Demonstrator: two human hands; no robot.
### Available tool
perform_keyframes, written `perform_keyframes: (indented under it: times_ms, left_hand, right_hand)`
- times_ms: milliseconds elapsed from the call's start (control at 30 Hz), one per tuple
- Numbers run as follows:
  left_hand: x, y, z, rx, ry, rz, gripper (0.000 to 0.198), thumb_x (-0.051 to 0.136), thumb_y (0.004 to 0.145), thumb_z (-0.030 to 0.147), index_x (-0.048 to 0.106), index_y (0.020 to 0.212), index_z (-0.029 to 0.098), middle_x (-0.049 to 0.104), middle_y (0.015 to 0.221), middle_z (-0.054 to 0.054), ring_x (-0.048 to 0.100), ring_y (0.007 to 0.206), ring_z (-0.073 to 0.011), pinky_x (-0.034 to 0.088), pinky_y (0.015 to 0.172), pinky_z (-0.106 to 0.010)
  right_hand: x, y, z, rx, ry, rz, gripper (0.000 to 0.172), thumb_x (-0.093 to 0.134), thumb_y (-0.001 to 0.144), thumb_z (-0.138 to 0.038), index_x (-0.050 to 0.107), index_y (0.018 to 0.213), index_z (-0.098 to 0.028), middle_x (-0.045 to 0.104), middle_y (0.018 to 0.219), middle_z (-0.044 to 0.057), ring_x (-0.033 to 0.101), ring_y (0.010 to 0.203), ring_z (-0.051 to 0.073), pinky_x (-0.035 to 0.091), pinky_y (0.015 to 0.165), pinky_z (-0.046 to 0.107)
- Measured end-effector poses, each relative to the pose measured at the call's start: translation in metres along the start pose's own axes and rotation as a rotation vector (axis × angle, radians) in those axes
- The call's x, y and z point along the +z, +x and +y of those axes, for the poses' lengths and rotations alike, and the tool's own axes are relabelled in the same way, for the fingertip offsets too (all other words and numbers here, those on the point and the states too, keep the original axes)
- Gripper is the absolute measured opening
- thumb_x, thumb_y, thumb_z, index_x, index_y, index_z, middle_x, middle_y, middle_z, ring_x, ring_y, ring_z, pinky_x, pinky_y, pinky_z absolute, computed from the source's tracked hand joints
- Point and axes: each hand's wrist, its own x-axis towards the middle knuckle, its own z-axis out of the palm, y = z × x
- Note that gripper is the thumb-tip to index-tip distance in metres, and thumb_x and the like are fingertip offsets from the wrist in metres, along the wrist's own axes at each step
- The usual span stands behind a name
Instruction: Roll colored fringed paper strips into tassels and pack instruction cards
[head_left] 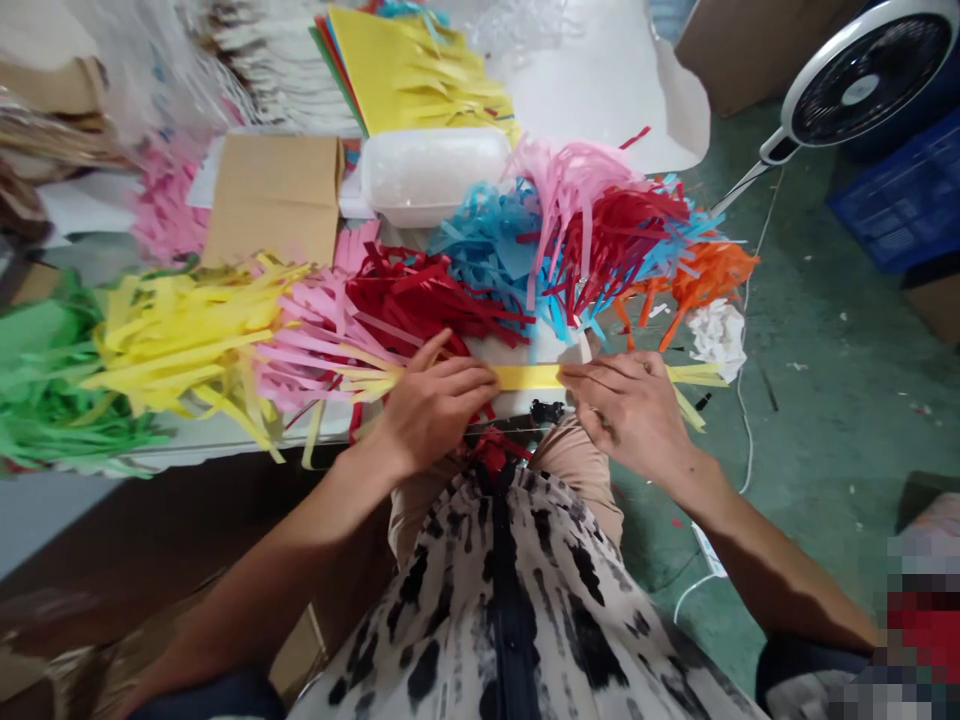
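A yellow paper strip [529, 377] with fringed ends stretches sideways at the table's front edge. My left hand [437, 400] has its fingers closed on the strip's left part, and cut yellow ends stick out past it. My right hand [630, 405] pinches the strip's right part, with more fringe showing beyond. Just behind my left hand lies a dark red fringe bundle [420, 295], beside a pink one [322, 335]. Blue fringe [491, 235] sits farther back.
Yellow [191, 325] and green fringe [56, 370] cover the left of the table. A white plastic box [435, 170], brown paper [274, 200] and yellow sheets [405, 75] lie behind. A fan [859, 90] stands at the right, near a blue crate [907, 195].
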Motion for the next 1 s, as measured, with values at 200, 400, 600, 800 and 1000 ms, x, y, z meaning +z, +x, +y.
perform_keyframes:
  times_ms: [200, 400, 600, 800, 1000]
  left_hand:
    - [-0.019, 0.005, 0.001, -0.062, 0.104, 0.071, 0.024, 0.059, 0.091, 0.015, 0.078, 0.096, 0.029, 0.082, 0.108, 0.001, 0.068, 0.119, -0.0275, 0.036, 0.124, -0.060]
    - [0.014, 0.049, 0.039, 0.070, 0.070, -0.010, 0.017, 0.056, 0.102, 0.018, 0.072, 0.097, 0.016, 0.075, 0.100, -0.008, 0.064, 0.093, -0.0246, 0.055, 0.085, -0.039]
    - [0.024, 0.052, 0.032, 0.048, 0.110, -0.025, 0.014, 0.058, 0.102, 0.017, 0.069, 0.095, 0.015, 0.071, 0.098, -0.009, 0.060, 0.090, -0.0255, 0.052, 0.080, -0.039]
    - [0.021, 0.052, 0.031, 0.033, 0.086, -0.040, 0.014, 0.058, 0.103, 0.016, 0.068, 0.095, 0.015, 0.070, 0.099, -0.008, 0.059, 0.089, -0.0237, 0.050, 0.078, -0.036]
    - [0.021, 0.041, 0.027, -0.088, 0.053, 0.046, 0.025, 0.053, 0.108, 0.026, 0.069, 0.091, 0.017, 0.071, 0.094, -0.008, 0.060, 0.089, -0.0231, 0.047, 0.080, -0.037]
  right_hand:
    - [-0.002, 0.002, 0.010, -0.023, -0.028, 0.002, 0.022, 0.053, 0.110, -0.027, 0.073, 0.119, -0.028, 0.080, 0.125, -0.003, 0.069, 0.107, 0.019, 0.034, 0.105, 0.044]
    - [0.001, 0.008, 0.004, 0.018, -0.083, -0.025, 0.024, 0.047, 0.110, -0.021, 0.071, 0.113, -0.021, 0.081, 0.118, 0.005, 0.067, 0.107, 0.022, 0.035, 0.101, 0.042]
    - [-0.002, 0.011, 0.007, 0.042, -0.005, -0.040, 0.024, 0.050, 0.109, -0.032, 0.069, 0.113, -0.019, 0.078, 0.119, 0.008, 0.064, 0.108, 0.025, 0.034, 0.096, 0.043]
    - [-0.006, 0.011, 0.005, -0.015, -0.093, -0.039, 0.024, 0.050, 0.110, -0.032, 0.071, 0.112, -0.020, 0.078, 0.119, 0.008, 0.063, 0.108, 0.026, 0.033, 0.098, 0.044]
    - [0.000, 0.009, 0.008, 0.111, -0.100, -0.053, 0.029, 0.045, 0.111, -0.035, 0.070, 0.105, -0.021, 0.077, 0.104, 0.007, 0.060, 0.101, 0.026, 0.032, 0.096, 0.043]
